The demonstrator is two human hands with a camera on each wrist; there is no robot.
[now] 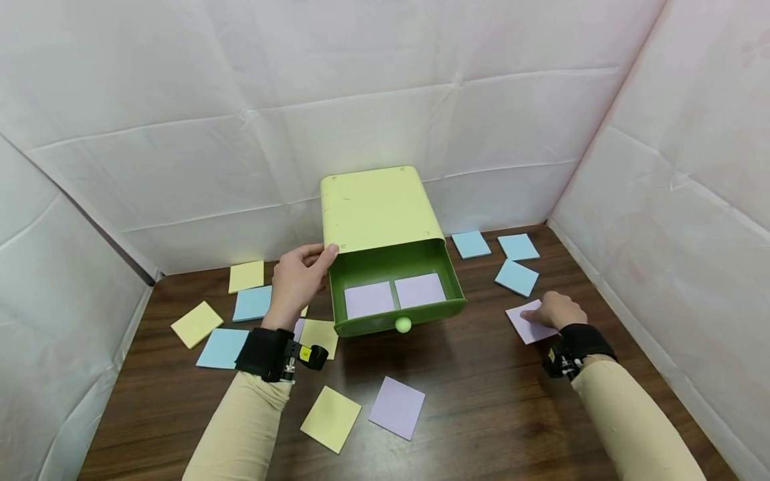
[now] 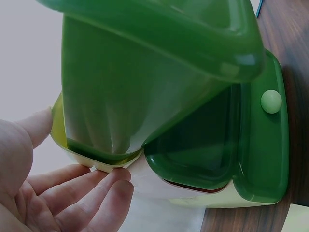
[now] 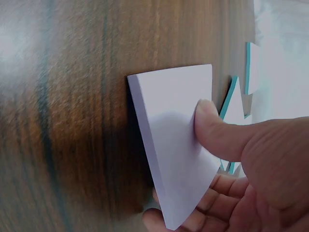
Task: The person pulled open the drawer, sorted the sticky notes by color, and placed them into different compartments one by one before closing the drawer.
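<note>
Left hand rests on the near-left corner of the green box, fingers straight, thumb on the top edge. Drawer is pulled out, two purple pads inside. Right hand pinches a purple pad on the table, right of the drawer, thumb on top, fingers underneath, one edge lifted.

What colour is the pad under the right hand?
Pale purple pad, pinched by the right hand; the right wrist view shows it best.
</note>
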